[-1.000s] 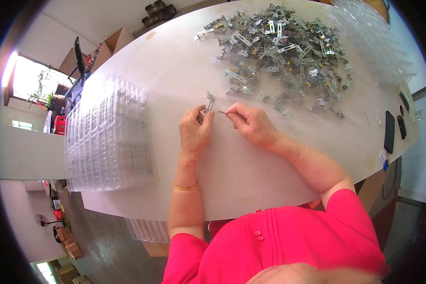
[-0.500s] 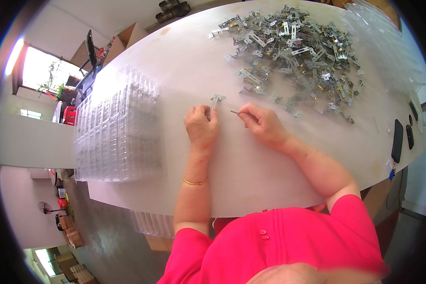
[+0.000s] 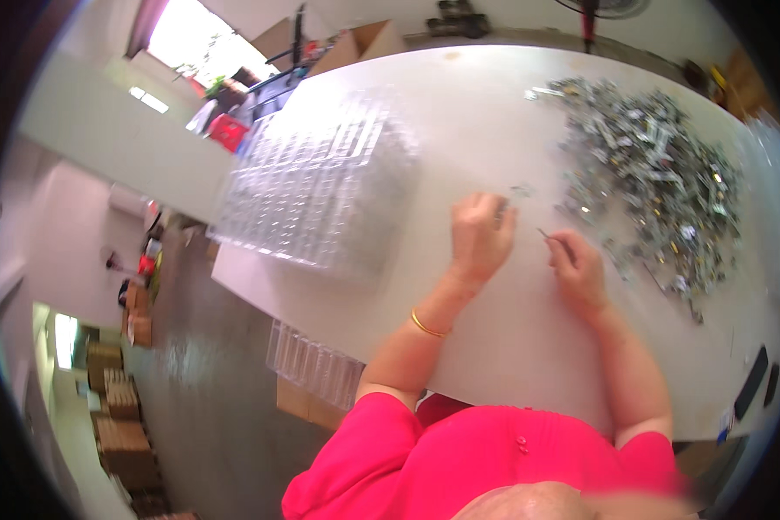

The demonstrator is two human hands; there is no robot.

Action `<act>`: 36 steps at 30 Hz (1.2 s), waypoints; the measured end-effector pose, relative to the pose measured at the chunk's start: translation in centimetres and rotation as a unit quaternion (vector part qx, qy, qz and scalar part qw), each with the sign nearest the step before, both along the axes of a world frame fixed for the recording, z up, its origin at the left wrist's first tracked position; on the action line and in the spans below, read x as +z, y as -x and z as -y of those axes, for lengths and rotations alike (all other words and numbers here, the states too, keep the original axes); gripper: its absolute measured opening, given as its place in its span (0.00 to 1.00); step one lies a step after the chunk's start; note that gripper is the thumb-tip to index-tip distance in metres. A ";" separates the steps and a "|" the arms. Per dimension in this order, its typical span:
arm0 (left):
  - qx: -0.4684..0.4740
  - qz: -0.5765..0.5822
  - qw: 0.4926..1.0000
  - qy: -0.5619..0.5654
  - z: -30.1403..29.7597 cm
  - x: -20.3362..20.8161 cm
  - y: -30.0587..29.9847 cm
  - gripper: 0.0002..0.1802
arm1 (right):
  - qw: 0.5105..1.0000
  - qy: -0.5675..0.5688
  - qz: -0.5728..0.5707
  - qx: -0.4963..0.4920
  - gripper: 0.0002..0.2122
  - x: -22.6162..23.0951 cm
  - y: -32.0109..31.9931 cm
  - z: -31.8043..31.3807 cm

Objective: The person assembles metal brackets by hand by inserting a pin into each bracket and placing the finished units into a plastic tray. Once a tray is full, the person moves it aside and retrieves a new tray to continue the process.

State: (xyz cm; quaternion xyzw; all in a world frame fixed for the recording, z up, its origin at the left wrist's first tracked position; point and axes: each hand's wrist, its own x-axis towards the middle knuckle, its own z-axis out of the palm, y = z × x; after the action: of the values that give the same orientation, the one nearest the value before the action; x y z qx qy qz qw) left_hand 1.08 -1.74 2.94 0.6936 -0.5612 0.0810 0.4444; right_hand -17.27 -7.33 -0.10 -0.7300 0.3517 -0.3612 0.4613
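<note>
My left hand (image 3: 483, 236) is over the middle of the table with its fingers curled and thumb pressed in. At its fingertips a small silvery metal bracket (image 3: 522, 190) sticks out, blurred by motion. My right hand (image 3: 578, 270), just to the right, pinches a thin dark rod (image 3: 543, 234) that points toward the left hand; its far end is free and most of its length is hidden in the fingers. To the right and beyond lies a large heap of similar metal brackets (image 3: 659, 165), some with brass-coloured parts.
Clear plastic blister trays (image 3: 312, 182) stand stacked on the left of the white table (image 3: 468, 104). More trays (image 3: 316, 360) sit below the table edge. Dark flat objects, one like a phone (image 3: 751, 381), lie near the right edge, with clear plastic wrapping (image 3: 767, 152) at the far right.
My view has turned, so the table, trays and heap appear shifted right and tilted. Both hands keep their hold, close together; the right hand sits slightly lower relative to the left.
</note>
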 end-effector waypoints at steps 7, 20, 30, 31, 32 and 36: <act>-0.007 -0.040 0.999 0.034 -6.3 10.6 -1.1 0.07 | 0.996 -0.061 0.055 0.042 0.03 -0.7 -0.6 0.2; 0.198 -0.117 0.970 0.075 -13.6 18.3 -22.7 0.07 | 0.996 -0.057 0.060 0.032 0.03 -0.8 -0.4 0.5; 0.295 -0.080 0.950 0.062 -13.0 16.9 -37.1 0.11 | 0.999 -0.036 0.038 0.015 0.04 -1.0 0.0 0.5; 0.292 -0.056 0.953 0.056 -12.7 16.5 -37.7 0.11 | 0.999 -0.039 0.032 0.015 0.04 -0.9 0.0 0.4; 0.290 -0.058 0.953 0.059 -12.2 16.1 -38.3 0.11 | 0.999 -0.035 0.031 0.013 0.04 -0.8 0.0 0.4; 0.317 -0.049 0.947 0.016 -10.5 14.7 -39.8 0.14 | 0.999 -0.028 0.024 -0.006 0.03 -0.8 -0.2 0.2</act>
State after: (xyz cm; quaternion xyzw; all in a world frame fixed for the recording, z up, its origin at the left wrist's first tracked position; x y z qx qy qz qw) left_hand 40.84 8.79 17.66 0.8316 -0.2882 0.1926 0.4339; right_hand -17.07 -7.54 -0.93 -0.7057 0.3549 -0.3713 0.4880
